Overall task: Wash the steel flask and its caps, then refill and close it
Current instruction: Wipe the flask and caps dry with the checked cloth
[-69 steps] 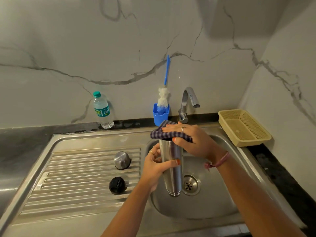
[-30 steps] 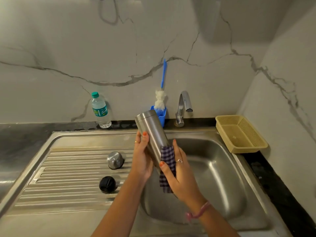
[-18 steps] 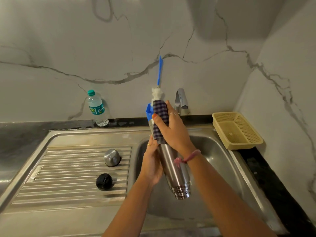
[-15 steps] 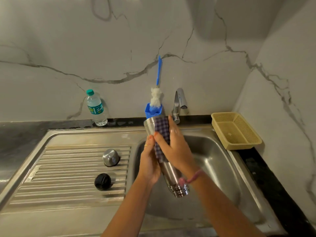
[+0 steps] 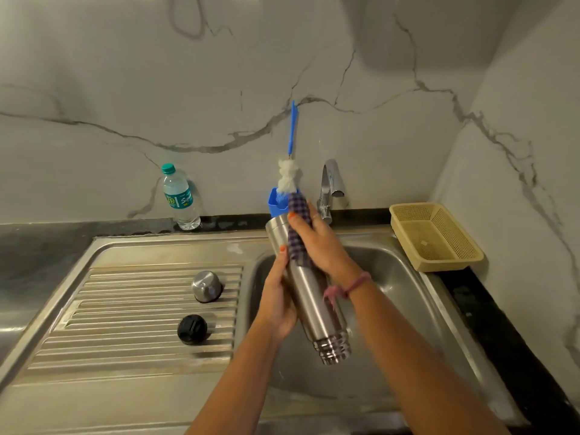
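The left hand [image 5: 277, 301] curls round the middle of the steel flask [image 5: 314, 296] from the left, while the right hand [image 5: 320, 243] clamps a checked cloth [image 5: 297, 229] against the flask's upper part, thumb and fingers wrapped over it. The flask hangs tilted above the sink basin [image 5: 405, 277] at the centre of the frame, base toward the upper left, its threaded open mouth pointing down and right, its brushed body shiny. On the ribbed drainboard [image 5: 125, 309] at left sit the steel cap [image 5: 206, 286] and, nearer the lower edge, the black inner cap [image 5: 192, 329], apart from each other.
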`<state>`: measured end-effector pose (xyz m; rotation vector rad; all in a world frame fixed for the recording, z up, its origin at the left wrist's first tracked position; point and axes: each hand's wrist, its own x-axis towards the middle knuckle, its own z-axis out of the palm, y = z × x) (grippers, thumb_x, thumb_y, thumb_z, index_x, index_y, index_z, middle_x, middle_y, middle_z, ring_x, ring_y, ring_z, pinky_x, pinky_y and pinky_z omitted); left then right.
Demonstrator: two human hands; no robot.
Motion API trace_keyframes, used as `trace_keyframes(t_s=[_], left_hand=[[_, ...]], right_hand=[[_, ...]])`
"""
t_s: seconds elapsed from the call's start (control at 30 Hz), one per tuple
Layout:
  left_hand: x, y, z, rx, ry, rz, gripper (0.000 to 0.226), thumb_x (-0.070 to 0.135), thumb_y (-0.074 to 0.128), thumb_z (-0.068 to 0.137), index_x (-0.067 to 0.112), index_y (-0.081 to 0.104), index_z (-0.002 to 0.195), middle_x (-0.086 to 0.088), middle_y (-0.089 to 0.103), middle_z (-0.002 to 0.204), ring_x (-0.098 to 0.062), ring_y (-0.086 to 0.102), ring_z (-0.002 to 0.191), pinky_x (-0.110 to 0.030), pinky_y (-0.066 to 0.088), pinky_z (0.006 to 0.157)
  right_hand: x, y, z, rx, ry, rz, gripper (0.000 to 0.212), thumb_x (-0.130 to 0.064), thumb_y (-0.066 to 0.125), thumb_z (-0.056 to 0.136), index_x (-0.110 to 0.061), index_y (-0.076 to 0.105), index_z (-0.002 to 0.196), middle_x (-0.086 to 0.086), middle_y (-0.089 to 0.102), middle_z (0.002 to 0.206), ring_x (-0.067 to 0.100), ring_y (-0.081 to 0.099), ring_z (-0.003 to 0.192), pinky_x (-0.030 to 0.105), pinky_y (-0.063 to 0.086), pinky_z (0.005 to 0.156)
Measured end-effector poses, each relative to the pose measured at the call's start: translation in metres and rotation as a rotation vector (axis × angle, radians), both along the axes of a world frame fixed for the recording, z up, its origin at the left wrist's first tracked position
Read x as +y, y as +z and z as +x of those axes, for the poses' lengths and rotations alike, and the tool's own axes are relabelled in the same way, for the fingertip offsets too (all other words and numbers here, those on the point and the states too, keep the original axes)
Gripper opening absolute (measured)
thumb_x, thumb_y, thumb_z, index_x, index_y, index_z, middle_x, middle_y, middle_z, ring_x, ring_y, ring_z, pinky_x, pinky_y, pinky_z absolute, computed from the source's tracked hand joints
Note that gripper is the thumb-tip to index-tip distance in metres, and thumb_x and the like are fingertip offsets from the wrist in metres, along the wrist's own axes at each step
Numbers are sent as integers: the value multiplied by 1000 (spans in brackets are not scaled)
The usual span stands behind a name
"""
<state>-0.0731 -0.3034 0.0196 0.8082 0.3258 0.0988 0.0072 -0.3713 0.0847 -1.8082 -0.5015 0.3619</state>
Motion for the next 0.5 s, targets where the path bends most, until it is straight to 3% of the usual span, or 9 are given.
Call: trace_keyframes(t_s=[0.1, 0.2, 0.3, 0.4, 0.5], left_hand=[[-2, 0, 0, 11, 2, -16, 41, 44, 55, 94, 16, 63, 123, -17, 69, 120, -33, 64, 110, -51, 47, 104], [-1, 0, 3, 25, 55, -6, 39, 42, 55, 94, 16, 64, 121, -15, 71, 113, -31, 67, 103, -49, 50, 98], [4, -2, 3, 66, 114, -50, 52, 48, 57, 89, 12, 58, 127, -18, 69, 118, -33, 67, 107, -47, 52, 95], [13, -11, 4, 94, 167, -78, 66, 54, 61, 85, 14, 50, 135, -22, 65, 124, -35, 64, 113, -46, 54, 92], [15, -12, 6, 79, 145, -42, 70, 59, 59, 84, 15, 50, 138, -21, 66, 123, -35, 65, 112, -45, 54, 90]], right_hand=[[7, 7, 19, 59, 10, -1, 55, -52, 48, 93, -27, 39, 142, 1, 56, 127, 15, 57, 108, 31, 46, 94], [-4, -10, 1, -54, 48, -13, 65, -47, 50, 94, -30, 21, 149, -1, 48, 136, 14, 55, 113, 29, 47, 93], [-30, -46, -36, -213, 85, -141, 81, -49, 51, 92, -37, -4, 151, -7, 18, 158, 13, 35, 136, 36, 40, 107], [-55, -78, -76, -283, 100, -169, 81, -52, 48, 92, -43, -11, 147, -20, -6, 158, -1, 11, 143, 30, 27, 116], [-58, -77, -90, -188, 45, -119, 81, -57, 43, 89, -43, -10, 147, -18, 2, 159, -2, 22, 139, 23, 34, 109]])
